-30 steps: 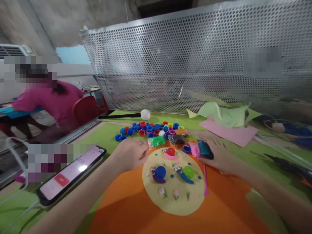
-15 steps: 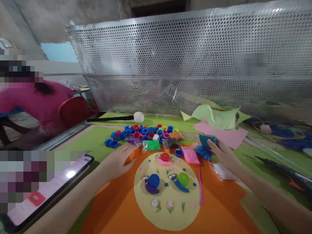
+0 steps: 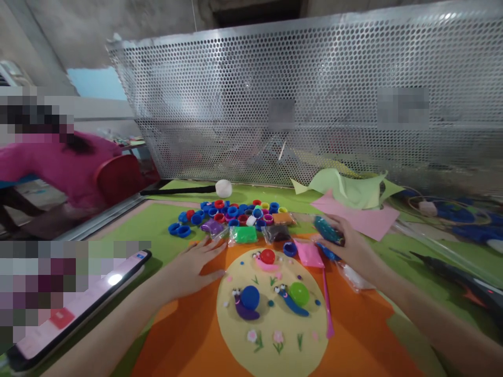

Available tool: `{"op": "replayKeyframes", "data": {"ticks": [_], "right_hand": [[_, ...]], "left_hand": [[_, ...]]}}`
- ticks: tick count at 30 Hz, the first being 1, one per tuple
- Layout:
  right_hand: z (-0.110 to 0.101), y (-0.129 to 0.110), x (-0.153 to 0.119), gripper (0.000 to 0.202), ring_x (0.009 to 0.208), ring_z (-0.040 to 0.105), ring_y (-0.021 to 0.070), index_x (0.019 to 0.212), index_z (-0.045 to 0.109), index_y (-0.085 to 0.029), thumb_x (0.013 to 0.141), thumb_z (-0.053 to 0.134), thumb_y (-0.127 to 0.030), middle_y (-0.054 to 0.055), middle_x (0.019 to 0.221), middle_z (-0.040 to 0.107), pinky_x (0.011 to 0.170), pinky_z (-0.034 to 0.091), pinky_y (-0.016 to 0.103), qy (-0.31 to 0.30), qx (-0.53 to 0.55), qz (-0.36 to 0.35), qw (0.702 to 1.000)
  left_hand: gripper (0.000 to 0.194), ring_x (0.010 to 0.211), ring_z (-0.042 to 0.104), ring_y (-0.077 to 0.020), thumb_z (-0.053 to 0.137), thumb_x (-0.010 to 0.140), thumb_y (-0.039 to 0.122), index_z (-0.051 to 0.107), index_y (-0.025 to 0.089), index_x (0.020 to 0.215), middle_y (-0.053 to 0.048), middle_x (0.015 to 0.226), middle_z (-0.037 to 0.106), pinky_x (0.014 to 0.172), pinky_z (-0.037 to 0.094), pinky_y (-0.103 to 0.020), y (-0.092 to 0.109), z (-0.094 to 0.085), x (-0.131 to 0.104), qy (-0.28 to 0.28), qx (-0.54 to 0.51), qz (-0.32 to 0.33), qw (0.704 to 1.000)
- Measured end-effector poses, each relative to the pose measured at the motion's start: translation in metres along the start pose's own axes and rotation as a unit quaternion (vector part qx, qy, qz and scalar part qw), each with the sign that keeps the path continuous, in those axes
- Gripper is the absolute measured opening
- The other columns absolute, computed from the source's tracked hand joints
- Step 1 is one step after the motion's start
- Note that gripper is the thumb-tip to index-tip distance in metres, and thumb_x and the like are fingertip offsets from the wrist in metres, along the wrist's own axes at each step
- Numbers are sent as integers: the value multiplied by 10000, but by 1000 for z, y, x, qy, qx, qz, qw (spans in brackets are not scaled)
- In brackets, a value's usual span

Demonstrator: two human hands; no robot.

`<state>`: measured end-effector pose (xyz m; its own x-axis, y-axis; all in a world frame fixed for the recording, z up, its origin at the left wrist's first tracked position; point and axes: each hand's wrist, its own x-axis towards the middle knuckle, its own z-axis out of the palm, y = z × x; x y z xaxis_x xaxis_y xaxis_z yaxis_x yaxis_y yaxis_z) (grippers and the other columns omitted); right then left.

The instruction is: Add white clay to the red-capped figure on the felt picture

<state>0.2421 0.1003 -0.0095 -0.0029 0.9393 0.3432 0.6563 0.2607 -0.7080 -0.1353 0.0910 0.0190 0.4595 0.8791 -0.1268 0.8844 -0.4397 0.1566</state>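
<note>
Two hands over the desk (image 3: 157,222). Right hand (image 3: 353,248): fingers curled round a teal clay packet (image 3: 328,230), lifted just above a blue clay packet (image 3: 326,252). Left hand (image 3: 192,262): flat, fingers spread, palm down on the orange sheet (image 3: 353,324), holding nothing. Between the hands: a yellow felt circle (image 3: 275,314) with clay snails, a pink clay packet (image 3: 308,253) at its far right edge. Beyond the left fingertips: green clay packet (image 3: 244,234), purple clay packet (image 3: 212,226), then a cluster of bottle caps (image 3: 231,211). Phone (image 3: 74,309) lies outside the left forearm.

Left hand (image 3: 194,264) lies flat, fingers spread; right hand (image 3: 349,246) seemingly curled in a grip.
</note>
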Motion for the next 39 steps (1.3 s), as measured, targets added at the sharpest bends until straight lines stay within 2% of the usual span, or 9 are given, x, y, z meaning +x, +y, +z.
{"op": "replayKeyframes", "data": {"ticks": [4,7,11,13,22,27,31,35,39], "right_hand": [[-4,-6,-2,397,944,582,211,1250,449,-183,895,571,-314,86,1185,524,779,513,409,-44,-38,-24,998],[-12,-20,-7,311,982,559,216,1148,519,-173,875,595,-301,72,1155,539,828,480,426,-79,-111,-44,990],[-15,-43,-14,170,663,570,130,1043,539,-151,913,531,-260,-5,811,578,633,494,309,-100,-217,-6,971],[-12,-53,-17,170,586,553,110,1075,516,-144,938,486,-239,-24,752,566,572,478,272,-111,-249,13,962],[1,-74,-29,466,896,567,222,1045,533,-143,827,560,-553,75,983,570,708,484,382,-148,-373,40,915],[-2,-82,-30,328,861,572,198,1078,514,-155,828,590,-354,52,968,577,678,480,341,-144,-383,50,911],[-13,-94,-31,368,795,588,222,1072,488,-130,718,567,-191,68,879,604,565,430,288,-136,-379,52,914],[-21,-100,-33,355,812,591,268,1032,490,-126,680,521,-145,104,882,615,548,407,296,-120,-388,49,913],[-19,-99,-34,362,870,584,300,1024,504,-113,663,525,-124,132,927,616,612,446,341,-110,-396,28,911]], "left_hand": [[708,1358,204,-343,370,845,644,215,267,1423,-58,1478,224,1069,261,-539,8,-5,-6,-23,-1,4,1000],[695,1355,216,-339,402,846,616,228,265,1420,-58,1477,218,1073,251,-541,12,-7,-10,-31,-2,8,999],[689,1352,226,-332,398,846,618,246,259,1414,-60,1475,224,1075,240,-543,10,-4,-10,-30,-3,16,999],[690,1352,233,-323,383,848,629,238,263,1415,-62,1474,226,1077,237,-538,8,-1,-9,-25,-4,21,999],[579,1284,400,-301,386,893,544,403,189,1349,-82,1409,417,1061,267,-542,20,-6,-11,37,18,35,999],[492,1164,513,-344,430,893,447,531,105,1233,-153,1296,540,1001,305,-598,22,-4,-10,71,32,35,996],[452,1071,574,-325,408,902,468,596,133,1140,-130,1163,637,962,368,-565,26,-6,-12,78,31,44,996],[341,1014,610,-279,425,905,426,624,219,1090,-66,1111,670,984,366,-534,30,-8,-13,78,33,58,995],[338,963,626,-292,432,891,407,638,202,1064,-89,1056,683,882,459,-484,28,-6,-12,80,38,69,994]]}}
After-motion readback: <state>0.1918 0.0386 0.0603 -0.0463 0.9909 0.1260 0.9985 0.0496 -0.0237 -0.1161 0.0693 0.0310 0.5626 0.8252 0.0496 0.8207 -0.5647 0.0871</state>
